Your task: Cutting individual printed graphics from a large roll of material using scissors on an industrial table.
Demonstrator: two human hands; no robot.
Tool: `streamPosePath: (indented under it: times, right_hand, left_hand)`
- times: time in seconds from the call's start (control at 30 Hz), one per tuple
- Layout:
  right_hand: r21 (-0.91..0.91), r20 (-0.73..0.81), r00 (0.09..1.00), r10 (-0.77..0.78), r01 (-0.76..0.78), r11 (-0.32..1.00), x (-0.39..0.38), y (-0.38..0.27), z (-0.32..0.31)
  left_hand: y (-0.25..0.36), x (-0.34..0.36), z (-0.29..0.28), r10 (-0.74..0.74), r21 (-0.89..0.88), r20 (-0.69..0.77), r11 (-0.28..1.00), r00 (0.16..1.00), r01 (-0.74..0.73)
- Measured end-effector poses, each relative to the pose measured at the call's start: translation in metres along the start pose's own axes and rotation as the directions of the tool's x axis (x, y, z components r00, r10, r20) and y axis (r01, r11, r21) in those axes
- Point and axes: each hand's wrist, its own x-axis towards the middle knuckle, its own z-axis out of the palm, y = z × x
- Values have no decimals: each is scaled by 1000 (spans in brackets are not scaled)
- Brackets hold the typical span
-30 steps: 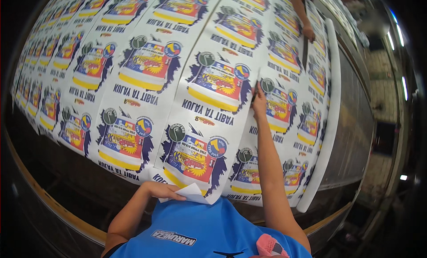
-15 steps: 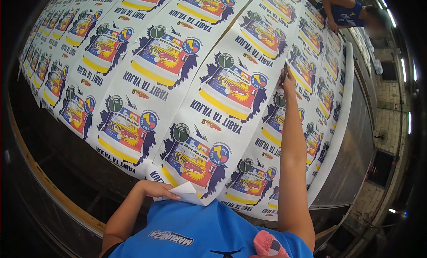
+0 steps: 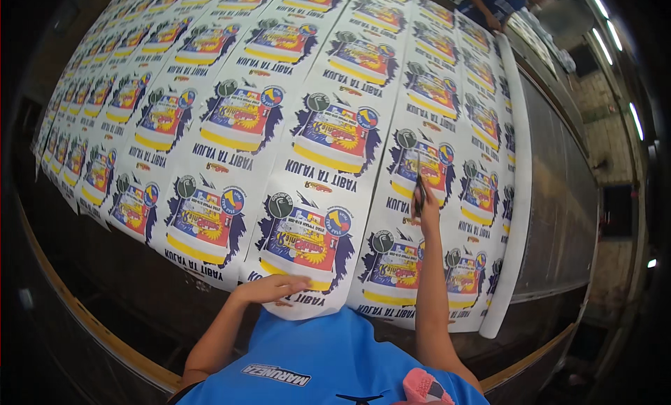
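Note:
Rows of printed sheets (image 3: 221, 143), white with colorful logos, cover the table. My left hand (image 3: 276, 289) lies with its fingers extended on the lower end of a printed strip (image 3: 300, 309), which hangs against my blue shirt. My right hand (image 3: 427, 206) is closed on dark scissors (image 3: 421, 186), held beside a long cut line between two strips, with the blades pointing away from me.
A white rolled edge (image 3: 500, 300) runs along the right of the sheets beside a dark table surface (image 3: 556, 188). A co-worker (image 3: 489, 6) in blue stands at the far right corner. A wooden rail (image 3: 112, 345) borders the near left.
The folded corner under my left hand now lies flat and my fingers have spread. My right hand with the scissors has drawn back toward me from higher up the cut.

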Motion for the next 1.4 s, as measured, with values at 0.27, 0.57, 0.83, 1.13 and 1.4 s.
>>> streamPosePath:
  times: [0.27, 0.57, 0.83, 1.13, 1.4]
  right_hand:
    - [155, -550, 826, 122, -43, 987, -273, 148, -164]
    - [362, -385, 923, -7, 158, 919, -460, 264, -183]
    - [331, -213, 977, 9, 63, 941, -499, 348, -148]
    - [272, 41, 994, -104, 89, 958, -497, 297, -171]
    - [371, -15, 1000, 9, -3, 929, -496, 234, -164]
  left_hand:
    - [-66, 56, 40, 74, 823, -383, 480, 921, 304]
    - [-106, 81, 93, 405, 829, -558, 295, 724, 475]
    - [-95, 127, 179, 595, 911, -413, 261, 690, 320]
    - [-78, 218, 330, 547, 997, 22, -76, 837, 23]
    - [-81, 244, 362, 579, 981, 87, -190, 811, 31]
